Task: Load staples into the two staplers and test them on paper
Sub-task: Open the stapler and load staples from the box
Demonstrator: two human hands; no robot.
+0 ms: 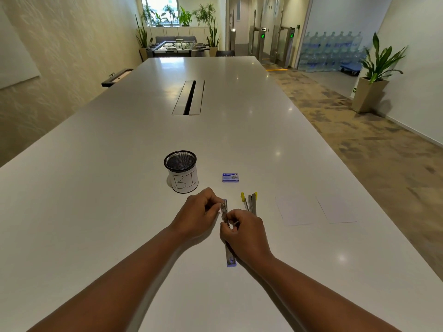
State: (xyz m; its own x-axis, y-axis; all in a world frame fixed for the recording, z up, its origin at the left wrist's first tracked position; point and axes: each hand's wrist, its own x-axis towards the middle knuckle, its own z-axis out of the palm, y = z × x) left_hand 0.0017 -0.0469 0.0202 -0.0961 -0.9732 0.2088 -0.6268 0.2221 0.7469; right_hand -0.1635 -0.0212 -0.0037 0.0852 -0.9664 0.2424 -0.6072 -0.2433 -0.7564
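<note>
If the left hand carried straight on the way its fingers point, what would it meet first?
The left hand points rightward and already touches the purple stapler. Past that, the yellow stapler would likely come next, though depth is hard to judge.

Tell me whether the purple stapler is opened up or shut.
Opened up. The purple stapler lies unfolded along the table, with the left hand and right hand pinching at its raised metal part.

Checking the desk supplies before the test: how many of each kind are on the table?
Staplers: 2, purple stapler and yellow stapler
Staple box: 1
Paper sheets: 2, and
Mesh pen cup: 1
Total: 6
</note>
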